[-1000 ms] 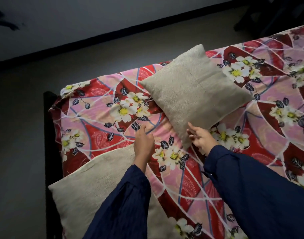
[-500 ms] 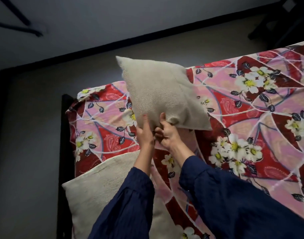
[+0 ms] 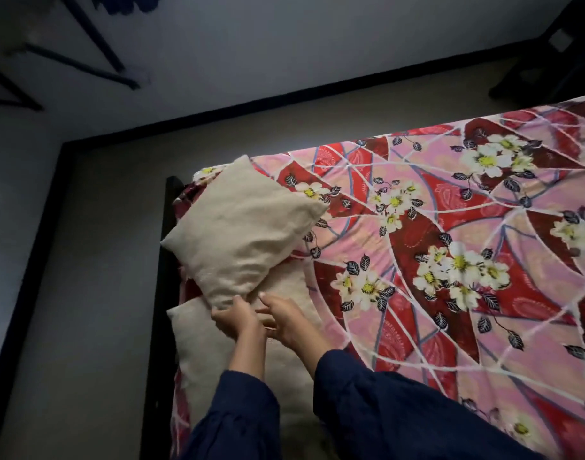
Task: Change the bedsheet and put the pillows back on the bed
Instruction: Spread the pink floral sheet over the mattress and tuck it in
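Observation:
A beige square pillow (image 3: 244, 234) lies tilted at the head end of the bed, its near corner resting over a second beige pillow (image 3: 198, 340). My left hand (image 3: 239, 318) grips that near corner from below. My right hand (image 3: 286, 318) is beside it, fingers curled at the same corner, thumb up against the pillow. A red and pink bedsheet (image 3: 450, 260) with white flowers covers the mattress. Dark blue sleeves hide the lower part of the second pillow.
A dark bed frame (image 3: 166, 260) runs along the left edge of the mattress. Beyond it is grey floor (image 3: 95, 260) with a black skirting line. Dark furniture legs (image 3: 533, 71) stand at the top right.
The square pillow has gone from the middle of the bed, up in both hands, then left and down onto the head end over the other pillow. The view has shifted left.

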